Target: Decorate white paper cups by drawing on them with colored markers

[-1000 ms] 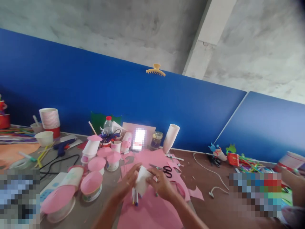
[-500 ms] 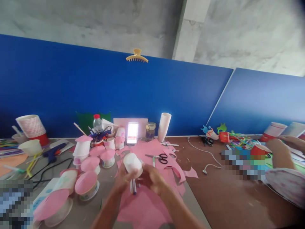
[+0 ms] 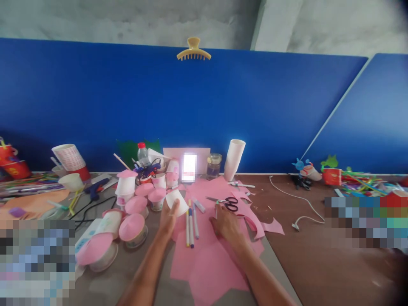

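My left hand (image 3: 167,219) is closed around a small white paper cup (image 3: 177,203), held tilted above the pink paper. My right hand (image 3: 225,224) is on the pink paper (image 3: 210,263), fingers curled over a green-tipped marker (image 3: 217,203), most of which they hide. Just beyond that hand lie scissors with dark handles (image 3: 232,204). Between my hands, several markers (image 3: 191,227) with yellow, blue and grey ends lie side by side. Left of the cup stand paper cups with pink cone tops (image 3: 131,227).
A lit phone (image 3: 189,168) leans at the back, beside a lidded jar (image 3: 213,166) and a tall stack of white cups (image 3: 235,159). At left are a blue glue gun (image 3: 96,188) and its cord. A white cable (image 3: 307,202) crosses the brown table at right.
My right hand has left the white cup and moved right to the green-tipped marker. My left hand keeps the cup, now turned and tilted. The camera view has shifted left and down.
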Available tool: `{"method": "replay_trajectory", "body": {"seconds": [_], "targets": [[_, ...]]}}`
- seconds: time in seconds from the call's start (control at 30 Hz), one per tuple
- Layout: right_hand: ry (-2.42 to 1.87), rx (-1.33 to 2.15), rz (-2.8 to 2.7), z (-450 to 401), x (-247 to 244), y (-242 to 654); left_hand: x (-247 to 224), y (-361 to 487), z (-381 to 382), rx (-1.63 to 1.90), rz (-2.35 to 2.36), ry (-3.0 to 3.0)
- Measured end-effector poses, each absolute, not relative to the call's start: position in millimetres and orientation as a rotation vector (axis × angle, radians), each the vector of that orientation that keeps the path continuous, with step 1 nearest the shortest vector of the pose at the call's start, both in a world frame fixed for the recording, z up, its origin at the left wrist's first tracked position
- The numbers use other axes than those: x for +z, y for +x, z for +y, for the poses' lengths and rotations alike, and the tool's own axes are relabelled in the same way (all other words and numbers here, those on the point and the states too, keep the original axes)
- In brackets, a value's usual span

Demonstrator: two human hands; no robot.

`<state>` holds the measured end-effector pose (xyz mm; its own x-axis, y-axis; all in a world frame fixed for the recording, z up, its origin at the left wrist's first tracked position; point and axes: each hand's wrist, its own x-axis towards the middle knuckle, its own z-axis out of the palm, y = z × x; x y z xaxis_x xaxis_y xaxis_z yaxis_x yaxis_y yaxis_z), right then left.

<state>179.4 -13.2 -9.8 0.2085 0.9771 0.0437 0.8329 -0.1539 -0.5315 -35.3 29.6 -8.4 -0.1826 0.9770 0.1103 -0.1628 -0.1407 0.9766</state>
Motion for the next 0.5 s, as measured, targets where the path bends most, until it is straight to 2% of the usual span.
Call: {"method": "replay_trajectory", "body": {"seconds": [0.07, 0.17, 0.33, 0.5], "targets": [[-2.076, 0.388, -1.755, -14.2, -11.0, 178.0, -9.6, -33.8, 31.2, 1.504, 1.179, 1.13], [-1.874, 0.55, -1.547, -12.6, -12.2, 182.7, -11.2, -32.3, 31.4, 1.475, 1.169, 1.133], [-1.129, 1.177, -0.923, -15.4, 2.3, 187.6, -6.5, -30.3, 14.8, 1.235, 0.844, 0.998], [-0.798, 1.69, -0.676, -26.7, 19.2, 183.4, -2.3, -27.8, -4.5, 0.888, 0.601, 0.986]]}}
